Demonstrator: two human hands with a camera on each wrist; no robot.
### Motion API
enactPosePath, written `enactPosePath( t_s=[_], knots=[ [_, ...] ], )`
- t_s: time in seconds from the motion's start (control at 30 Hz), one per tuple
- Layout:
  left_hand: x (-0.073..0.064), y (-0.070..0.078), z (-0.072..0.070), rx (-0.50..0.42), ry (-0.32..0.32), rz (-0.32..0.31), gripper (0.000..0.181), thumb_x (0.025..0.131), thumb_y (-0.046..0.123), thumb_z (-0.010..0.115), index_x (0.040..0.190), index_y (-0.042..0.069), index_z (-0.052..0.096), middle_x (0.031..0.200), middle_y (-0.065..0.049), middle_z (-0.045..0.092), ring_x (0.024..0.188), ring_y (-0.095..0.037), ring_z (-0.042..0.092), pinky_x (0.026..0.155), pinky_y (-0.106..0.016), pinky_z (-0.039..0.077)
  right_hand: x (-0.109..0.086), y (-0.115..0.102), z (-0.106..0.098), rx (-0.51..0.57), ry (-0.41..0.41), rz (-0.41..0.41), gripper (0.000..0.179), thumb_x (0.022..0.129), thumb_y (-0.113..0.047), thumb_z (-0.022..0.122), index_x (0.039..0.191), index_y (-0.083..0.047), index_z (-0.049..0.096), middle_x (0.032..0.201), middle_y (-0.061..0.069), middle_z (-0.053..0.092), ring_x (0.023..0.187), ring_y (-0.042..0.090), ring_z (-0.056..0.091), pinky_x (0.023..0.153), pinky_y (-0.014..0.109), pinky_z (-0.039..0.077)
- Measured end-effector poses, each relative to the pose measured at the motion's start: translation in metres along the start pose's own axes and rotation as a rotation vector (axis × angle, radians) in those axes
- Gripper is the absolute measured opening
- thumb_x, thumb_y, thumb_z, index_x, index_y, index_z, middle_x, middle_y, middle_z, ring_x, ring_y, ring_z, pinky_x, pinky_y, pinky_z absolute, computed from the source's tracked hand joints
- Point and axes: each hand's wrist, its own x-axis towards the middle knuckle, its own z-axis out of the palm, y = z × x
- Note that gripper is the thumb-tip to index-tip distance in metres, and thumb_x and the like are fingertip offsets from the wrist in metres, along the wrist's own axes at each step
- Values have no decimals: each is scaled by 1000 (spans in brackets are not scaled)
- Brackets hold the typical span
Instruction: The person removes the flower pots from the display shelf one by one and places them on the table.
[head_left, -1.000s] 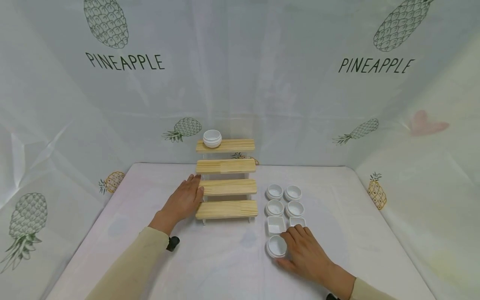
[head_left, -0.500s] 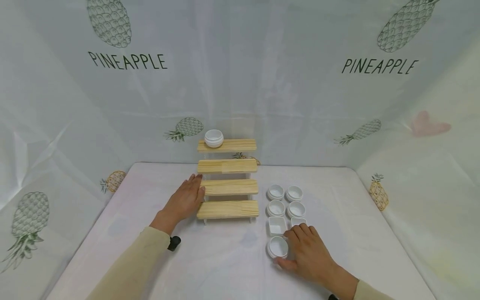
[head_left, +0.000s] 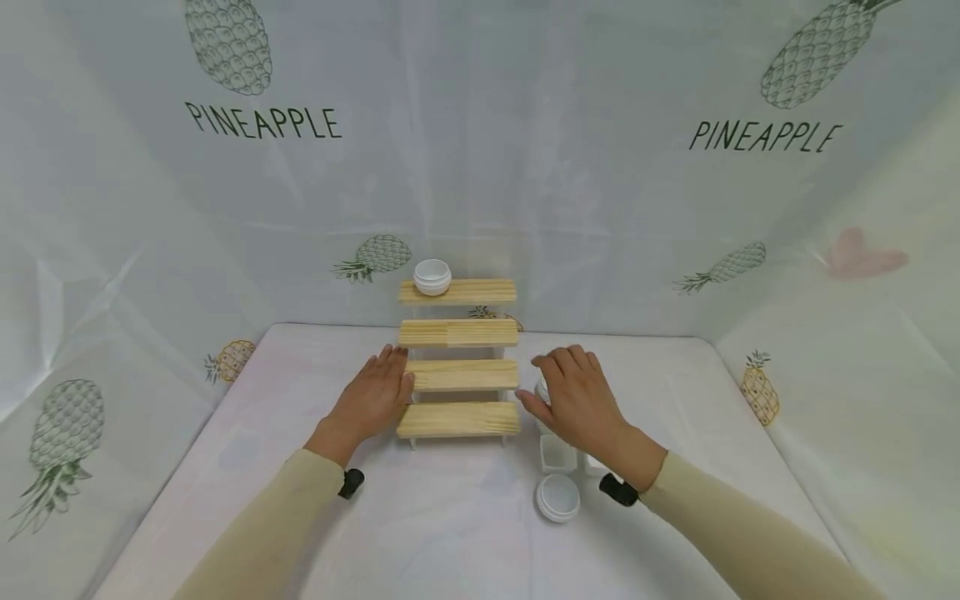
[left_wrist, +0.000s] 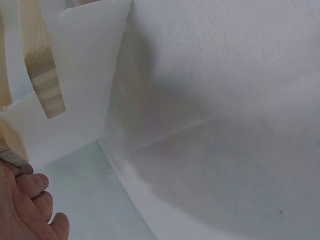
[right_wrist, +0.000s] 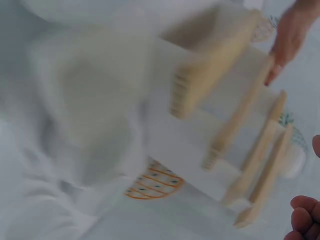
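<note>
My left hand (head_left: pixel 371 396) rests against the left side of a four-tier wooden stand (head_left: pixel 459 421), fingers fairly straight and touching the plank ends. In the left wrist view its fingertips (left_wrist: pixel 42 200) lie beside a plank end. My right hand (head_left: pixel 577 400) hovers over the far white bowls, thumb apart from bent fingers, with nothing visible between them. It hides most of those bowls; part of one bowl (head_left: pixel 542 390) shows between thumb and fingers. Nearer stand a square white dish (head_left: pixel 558 456) and a round white bowl (head_left: pixel 558 498). Another round white bowl (head_left: pixel 432 277) sits on the top tier, at left.
A second square dish (head_left: pixel 595 467) is partly covered by the right wrist. White cloth with pineapple prints hangs behind and beside the table (head_left: pixel 442 517). The right wrist view is blurred, with a pale square dish (right_wrist: pixel 90 100) large at left.
My right hand has left the nearest round bowl and moved away from me to the far bowls. That round bowl stays on the table. My left hand has kept its place.
</note>
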Motion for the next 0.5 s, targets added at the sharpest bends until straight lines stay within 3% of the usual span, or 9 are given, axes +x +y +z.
enactPosePath(
  t_s=[0.1,0.27,0.5],
  knots=[
    [0,-1,-1,26,-3,-2,67,117,40,21,164,-8,23,172,-23,25,163,-39,15,133,-56,16,40,0,5,-25,4,-9,52,96,-47,76,117,0,67,104,15,66,92,34,56,71,43,44],
    [2,-2,1,44,-14,-18,69,116,43,18,165,-6,22,173,-21,23,164,-36,13,134,-53,15,102,-4,11,-56,-39,0,58,98,-53,72,121,0,66,107,17,65,94,36,55,75,45,46],
    [3,-4,2,38,-18,-29,70,116,45,18,165,-4,23,173,-20,23,164,-35,14,134,-52,15,165,-15,22,-55,-137,48,67,98,-60,69,127,1,64,116,17,63,105,36,54,84,47,48]
  ],
)
